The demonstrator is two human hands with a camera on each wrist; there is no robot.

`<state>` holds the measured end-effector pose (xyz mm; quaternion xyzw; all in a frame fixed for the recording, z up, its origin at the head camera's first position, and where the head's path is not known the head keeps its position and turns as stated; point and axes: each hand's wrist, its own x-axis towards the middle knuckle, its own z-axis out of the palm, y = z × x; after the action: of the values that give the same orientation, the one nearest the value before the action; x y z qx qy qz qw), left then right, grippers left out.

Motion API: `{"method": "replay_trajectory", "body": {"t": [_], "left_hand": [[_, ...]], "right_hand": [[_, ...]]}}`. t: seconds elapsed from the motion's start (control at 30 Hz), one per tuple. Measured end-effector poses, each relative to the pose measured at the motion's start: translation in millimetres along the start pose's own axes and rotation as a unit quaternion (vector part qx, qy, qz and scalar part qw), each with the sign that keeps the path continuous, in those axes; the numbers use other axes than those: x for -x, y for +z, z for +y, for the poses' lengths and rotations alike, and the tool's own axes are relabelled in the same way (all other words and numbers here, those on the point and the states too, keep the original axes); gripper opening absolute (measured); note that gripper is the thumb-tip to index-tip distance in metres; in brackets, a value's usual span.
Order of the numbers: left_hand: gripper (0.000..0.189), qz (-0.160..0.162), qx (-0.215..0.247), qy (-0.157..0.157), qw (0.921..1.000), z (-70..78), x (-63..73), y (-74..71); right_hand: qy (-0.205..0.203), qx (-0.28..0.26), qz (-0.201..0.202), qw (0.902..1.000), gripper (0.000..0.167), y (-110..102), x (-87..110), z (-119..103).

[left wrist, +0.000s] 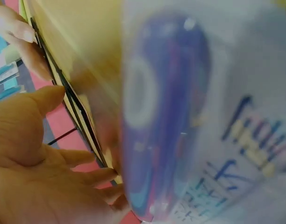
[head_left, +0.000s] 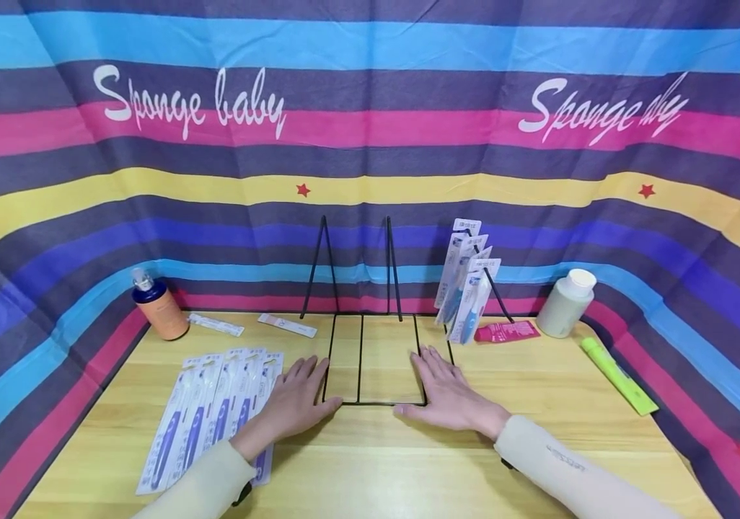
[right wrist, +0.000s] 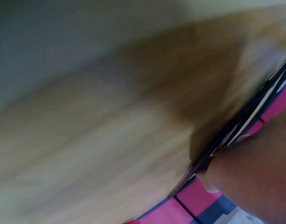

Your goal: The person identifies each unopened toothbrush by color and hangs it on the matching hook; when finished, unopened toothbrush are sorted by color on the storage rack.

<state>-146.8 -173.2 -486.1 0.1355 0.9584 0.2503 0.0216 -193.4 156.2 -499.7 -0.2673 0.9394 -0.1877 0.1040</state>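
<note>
A black wire rack point(head_left: 360, 360) stands on the wooden table, its base flat and its prongs raised at the back. At the base's left front corner lies my left hand point(head_left: 298, 396), fingers stretched along the side bar and thumb at the front bar. My right hand point(head_left: 448, 396) mirrors it at the right front corner, fingers extended. Several packaged blue toothbrushes point(head_left: 472, 306) hang from the rack's right prongs. Packaged purple toothbrushes point(head_left: 195, 425) lie fanned out beside and under my left forearm; one purple toothbrush point(left wrist: 168, 102) fills much of the left wrist view, blurred.
An orange bottle point(head_left: 165, 310) stands at the back left, near two slim white packets, one of them a packet point(head_left: 287, 325) behind the rack's left side. At right are a pink tube point(head_left: 509, 331), a white-capped bottle point(head_left: 566, 306) and a green tube point(head_left: 619, 376). Striped cloth point(head_left: 370, 158) surrounds the table.
</note>
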Motion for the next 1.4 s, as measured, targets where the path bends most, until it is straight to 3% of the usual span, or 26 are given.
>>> {"method": "replay_trajectory", "body": {"t": [0.1,0.3,0.6,0.77,1.03,1.27,1.4], "left_hand": [[0.079,0.015,0.025,-0.002,0.9996,0.5,4.1,-4.0],[0.074,0.075,0.058,0.006,0.9955,-0.3,17.2,-23.9],[0.060,0.143,0.093,-0.022,0.9852,-19.9,50.5,-59.1],[0.057,0.140,0.107,-0.073,0.9816,-34.5,69.6,-76.5],[0.076,0.114,0.074,-0.173,0.9755,-70.2,95.1,-102.0],[0.086,0.088,0.123,-0.238,0.9595,-112.2,113.6,-109.7],[0.088,0.085,0.125,-0.256,0.9548,-132.6,122.2,-109.0]], "right_hand": [[0.008,0.018,0.009,0.9998,0.119,1,-4.8,1],[0.017,0.013,0.000,0.9998,0.121,3,-8.3,3],[0.031,-0.001,0.018,0.9994,0.119,5,-9.8,-1],[0.044,0.013,0.026,0.9986,0.120,4,-10.4,-2],[0.048,0.013,0.011,0.9987,0.120,0,-10.2,0],[0.043,0.013,0.011,0.9989,0.118,-1,-7.8,-2],[0.040,0.020,0.011,0.9989,0.117,-1,-7.5,-2]]}}
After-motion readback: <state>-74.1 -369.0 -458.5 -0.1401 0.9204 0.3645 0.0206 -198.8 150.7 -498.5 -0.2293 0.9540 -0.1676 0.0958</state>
